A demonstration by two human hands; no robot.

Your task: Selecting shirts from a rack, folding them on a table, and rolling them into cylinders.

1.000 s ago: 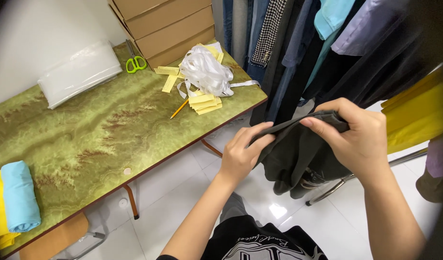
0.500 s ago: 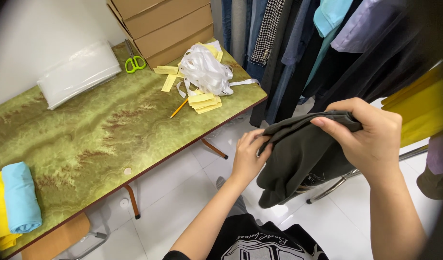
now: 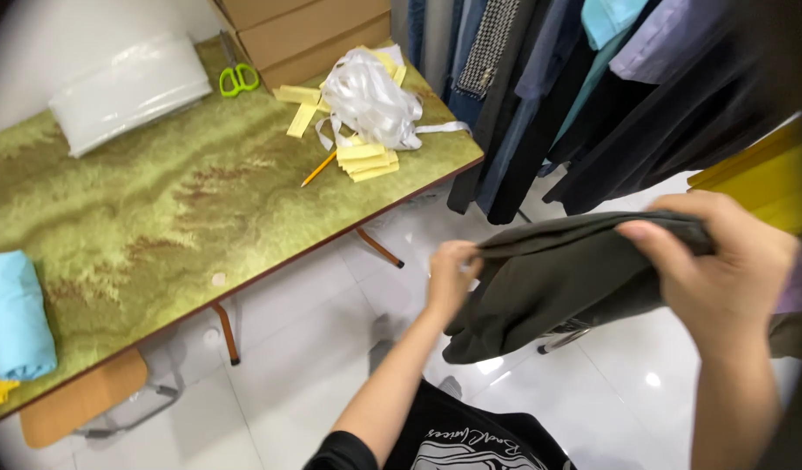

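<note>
I see both hands pinching a dark folded garment at centre right of the frame: left hand closed on its left edge, right hand clamped on its top, off the table.

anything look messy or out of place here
Mostly tidy. The yellow paper strips lie scattered at angles around a loose heap of white tape, with a pencil askew beside them. The dark garment is intact.
</note>
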